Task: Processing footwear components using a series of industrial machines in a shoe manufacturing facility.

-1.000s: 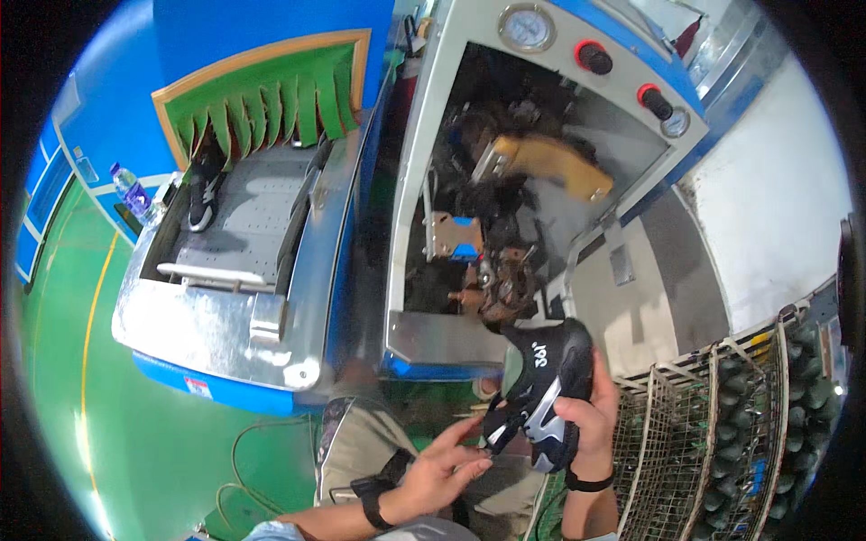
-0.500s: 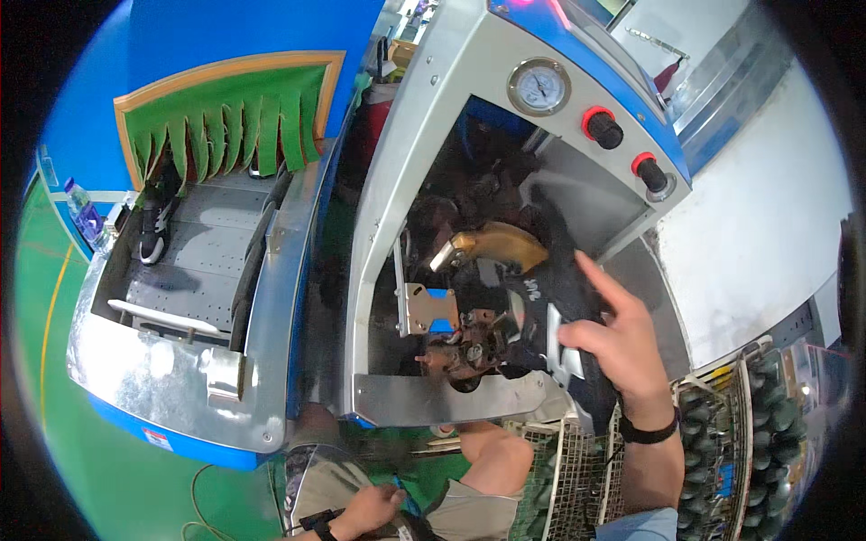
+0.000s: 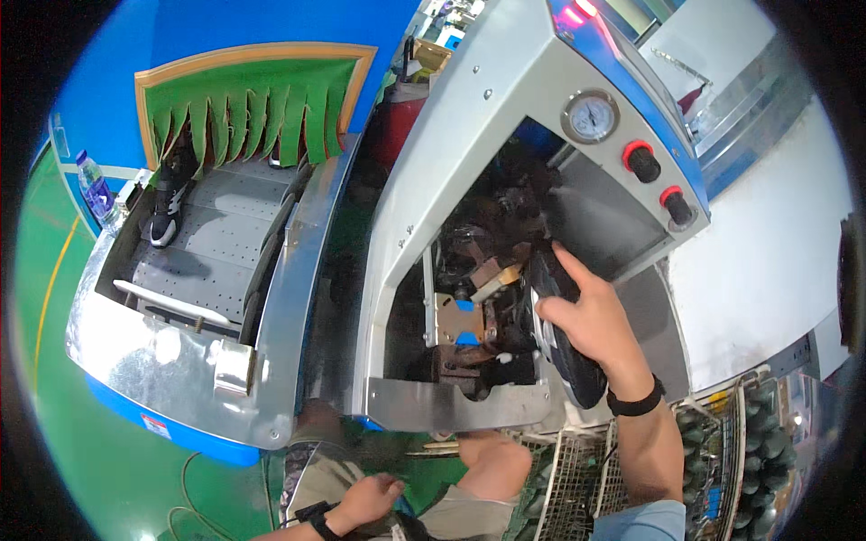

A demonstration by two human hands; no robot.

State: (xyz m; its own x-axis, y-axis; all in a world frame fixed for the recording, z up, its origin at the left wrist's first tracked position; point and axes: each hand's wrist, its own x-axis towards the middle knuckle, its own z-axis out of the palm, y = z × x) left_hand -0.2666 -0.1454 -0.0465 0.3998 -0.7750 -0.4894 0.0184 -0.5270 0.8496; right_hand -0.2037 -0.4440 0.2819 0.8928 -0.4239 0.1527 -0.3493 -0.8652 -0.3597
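My right hand (image 3: 595,325) is closed around a black shoe (image 3: 566,347) with white marks on its side, at the right part of the machine's opening. The thumb lies on the near side of the shoe and the index finger stretches along its upper end. To the left of the shoe, inside the opening, are a flat metal plate with blue patches (image 3: 458,320) and dark metal clamp parts (image 3: 465,365). Low in the view, over my lap, my left hand (image 3: 368,503) has its fingers curled; what they hold, if anything, cannot be made out.
The grey machine housing (image 3: 451,406) carries a gauge (image 3: 591,116) and two black knobs with red collars (image 3: 643,162). At left, a conveyor (image 3: 225,216) runs under a green strip curtain (image 3: 253,108), bearing another black shoe (image 3: 168,212). Wire racks (image 3: 577,469) stand at lower right.
The shoe has come away from the metal parts in the opening and turned, showing more of its dark length. The curved golden part has shifted out of sight for the most part. The view has tilted slightly.
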